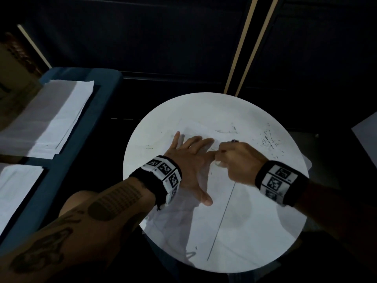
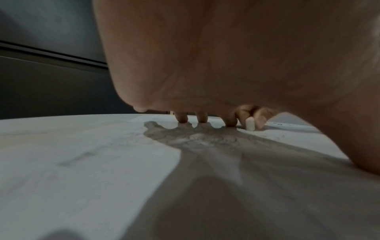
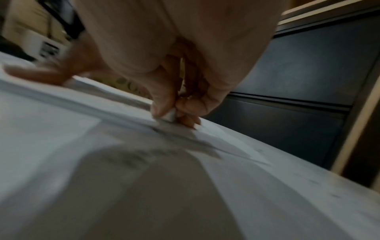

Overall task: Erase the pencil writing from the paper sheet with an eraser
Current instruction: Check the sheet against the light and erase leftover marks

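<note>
- Paper sheet (image 1: pixel 204 217): thin, white and matte, lying flat on the round bench (image 1: pixel 234 107). One long straight pencil line (image 1: pixel 222 219) runs down its near half, and its near-left corner overhangs the bench rim. Whether any writing remains under the hands cannot be told.
- Eraser (image 2: pixel 250 124): a small, off-white, rounded block. It stands upright with its lower end on the sheet, just beside the left index finger. In the right wrist view only its pale tip (image 3: pixel 171 115) shows between the gripping digits.
- Right hand (image 1: pixel 236 162): fingers (image 3: pixel 186 105) curled tightly, pinching the eraser against the thumb and pressing it down onto the paper.
- Left hand (image 1: pixel 191 164): laid palm-down on the sheet, fingers (image 2: pixel 202 117) straight and spread, thumb splayed toward the near side. The fingertips rest on the paper and grip nothing.
- Bench: a smooth white disc. Dark eraser crumbs (image 1: pixel 269 139) are scattered over its far-right part, apart from the hands.
- Wristbands (image 1: pixel 163 176): black straps carrying white panels printed with square black markers, one on each wrist.
- Blue surface (image 1: pixel 61 170) to the left: it carries stacks of loose white papers (image 1: pixel 57 117).
</note>
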Action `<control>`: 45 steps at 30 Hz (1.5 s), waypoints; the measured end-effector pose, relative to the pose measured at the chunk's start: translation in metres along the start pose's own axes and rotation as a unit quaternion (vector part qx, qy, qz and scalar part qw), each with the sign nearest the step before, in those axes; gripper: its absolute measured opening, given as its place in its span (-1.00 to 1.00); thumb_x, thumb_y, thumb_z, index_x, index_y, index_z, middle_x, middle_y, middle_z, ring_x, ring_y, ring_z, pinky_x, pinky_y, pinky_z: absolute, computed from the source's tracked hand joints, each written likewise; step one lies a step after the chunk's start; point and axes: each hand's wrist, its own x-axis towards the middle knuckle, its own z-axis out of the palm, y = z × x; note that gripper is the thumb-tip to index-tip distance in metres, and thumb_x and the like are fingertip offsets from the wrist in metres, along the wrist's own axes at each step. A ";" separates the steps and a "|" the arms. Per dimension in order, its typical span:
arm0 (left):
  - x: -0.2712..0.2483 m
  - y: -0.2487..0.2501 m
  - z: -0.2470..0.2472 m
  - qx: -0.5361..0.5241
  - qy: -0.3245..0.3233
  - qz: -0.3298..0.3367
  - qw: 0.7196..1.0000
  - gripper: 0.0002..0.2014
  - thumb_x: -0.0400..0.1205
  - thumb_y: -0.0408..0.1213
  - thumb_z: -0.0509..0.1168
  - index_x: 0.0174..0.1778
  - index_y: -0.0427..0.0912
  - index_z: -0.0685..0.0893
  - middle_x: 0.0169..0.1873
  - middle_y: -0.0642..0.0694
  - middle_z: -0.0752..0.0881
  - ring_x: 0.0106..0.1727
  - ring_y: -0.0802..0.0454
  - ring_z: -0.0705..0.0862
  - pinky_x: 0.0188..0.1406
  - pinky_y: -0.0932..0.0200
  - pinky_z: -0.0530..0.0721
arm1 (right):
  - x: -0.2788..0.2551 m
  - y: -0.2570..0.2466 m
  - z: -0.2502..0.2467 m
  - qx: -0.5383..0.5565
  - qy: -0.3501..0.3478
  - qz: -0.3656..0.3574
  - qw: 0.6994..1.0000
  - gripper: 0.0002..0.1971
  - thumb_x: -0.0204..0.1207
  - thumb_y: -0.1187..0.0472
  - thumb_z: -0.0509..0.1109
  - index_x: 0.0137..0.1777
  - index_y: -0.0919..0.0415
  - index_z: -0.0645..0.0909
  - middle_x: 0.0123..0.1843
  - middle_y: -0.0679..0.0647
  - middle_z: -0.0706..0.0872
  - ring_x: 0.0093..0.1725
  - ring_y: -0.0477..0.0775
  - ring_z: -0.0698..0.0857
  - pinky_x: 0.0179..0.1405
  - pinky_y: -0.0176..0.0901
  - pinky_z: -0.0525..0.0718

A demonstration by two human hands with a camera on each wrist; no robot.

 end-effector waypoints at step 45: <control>0.002 -0.021 -0.017 0.021 -0.027 0.010 0.999 0.27 0.19 0.61 0.48 0.73 0.52 -0.12 0.81 0.23 -0.24 0.84 -0.07 -0.26 0.66 -0.65 -0.27 | 0.013 0.003 0.001 0.037 -0.026 0.009 0.999 -0.86 0.60 0.31 0.47 0.04 0.11 0.83 0.05 0.03 0.74 0.11 0.18 0.72 0.14 0.02 0.72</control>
